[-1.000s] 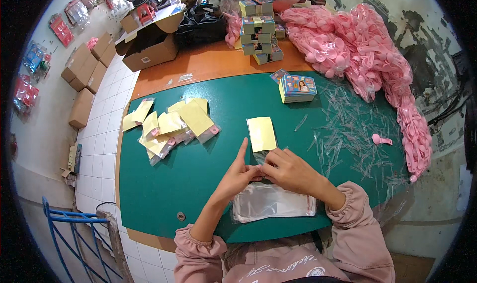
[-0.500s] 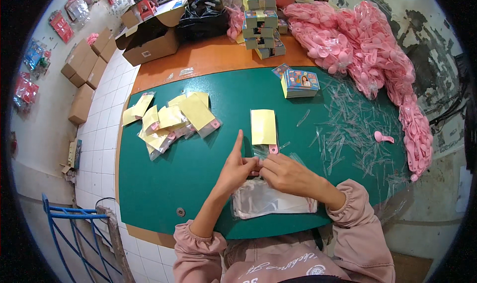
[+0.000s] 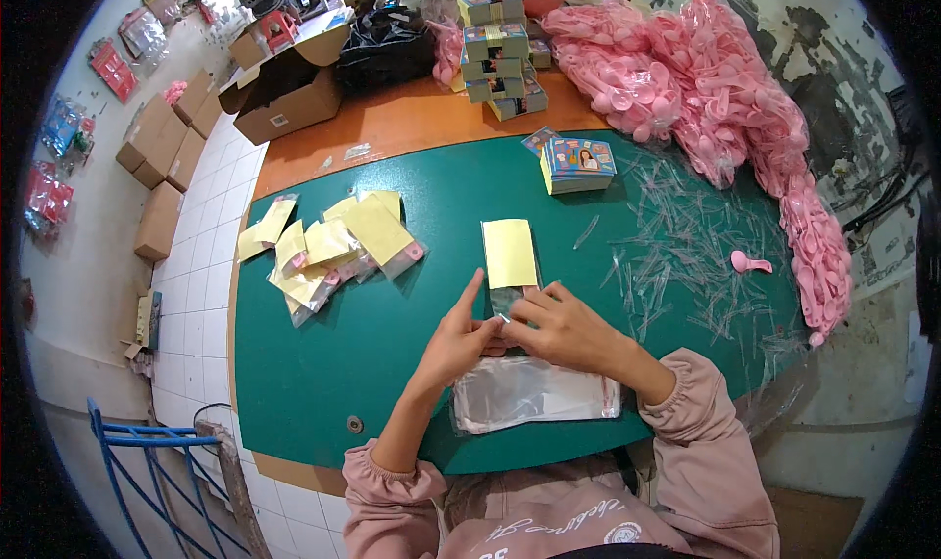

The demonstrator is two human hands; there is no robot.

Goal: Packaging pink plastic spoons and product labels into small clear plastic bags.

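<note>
A clear plastic bag (image 3: 505,297) with a yellow card (image 3: 511,253) inside lies in front of me on the green tabletop. Its near end is between my two hands. My left hand (image 3: 459,335) pinches that end with thumb and bent fingers, its index finger stretched along the bag's left side. From the right, my right hand (image 3: 559,326) has its fingertips closed on the same end, covering part of it and whatever pink piece sits under the card. Just below my hands rests a stack of empty clear bags (image 3: 534,402).
Filled bags with yellow cards (image 3: 338,240) are heaped at left. A stack of printed cards (image 3: 578,165) stands farther back. Thin clear strips (image 3: 686,240) and a pink spoon (image 3: 750,262) lie at right, beside bagged pink spoons (image 3: 725,93). Bundled cards (image 3: 495,59) and a cardboard box (image 3: 289,93) stand behind.
My right hand has shifted slightly left, its fingers more raised over the bag's end. The pink piece visible below the card is now mostly covered. The whole view has shifted a little.
</note>
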